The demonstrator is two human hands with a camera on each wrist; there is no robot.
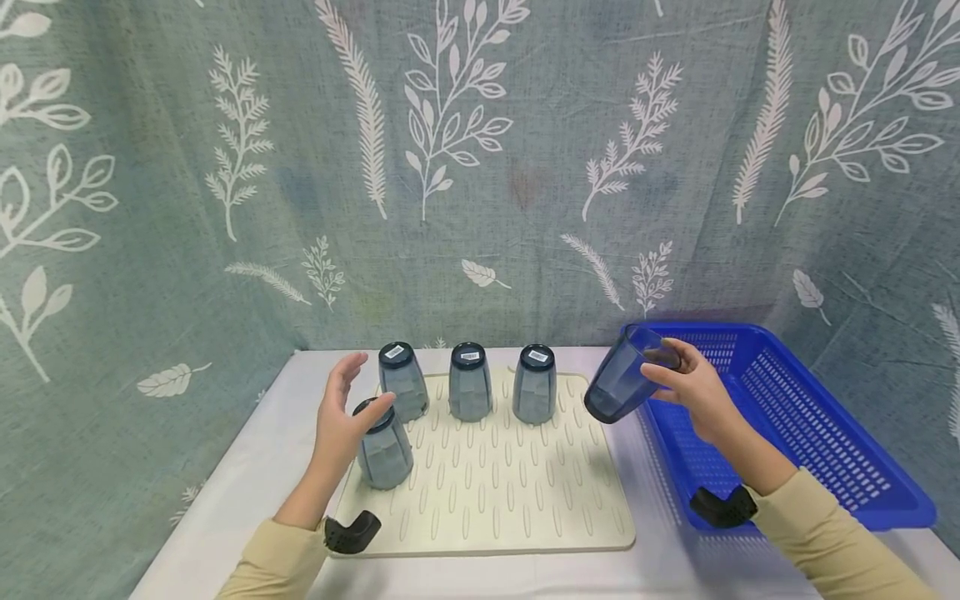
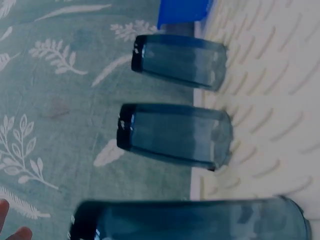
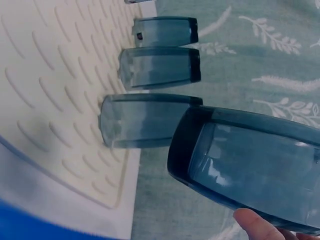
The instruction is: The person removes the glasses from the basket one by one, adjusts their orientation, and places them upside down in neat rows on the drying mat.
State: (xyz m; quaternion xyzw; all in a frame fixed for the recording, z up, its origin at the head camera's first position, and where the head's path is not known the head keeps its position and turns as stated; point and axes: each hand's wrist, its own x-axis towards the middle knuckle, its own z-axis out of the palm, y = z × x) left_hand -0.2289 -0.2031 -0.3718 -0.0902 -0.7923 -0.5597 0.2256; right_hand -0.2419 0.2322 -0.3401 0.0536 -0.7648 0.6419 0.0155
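Note:
My right hand (image 1: 702, 393) grips a tinted blue glass tumbler (image 1: 624, 375) near its rim. This tumbler is tilted above the right back corner of a cream ribbed mat (image 1: 517, 492), its thick dark base (image 3: 187, 145) pointing down and left. My left hand (image 1: 339, 429) is raised at the mat's left side, thumb and fingers spread apart. Behind its thumb an upside-down tumbler (image 1: 385, 454) stands on the mat; whether they touch I cannot tell. Three more upside-down tumblers line the mat's back edge: left (image 1: 403, 387), middle (image 1: 470, 387) and right (image 1: 535, 387).
A blue perforated plastic basket (image 1: 817, 408) stands right of the mat, partly beneath my right forearm. Mat and basket sit on a white tabletop (image 1: 247, 483). A green leaf-patterned cloth (image 1: 517, 183) hangs behind and along the sides.

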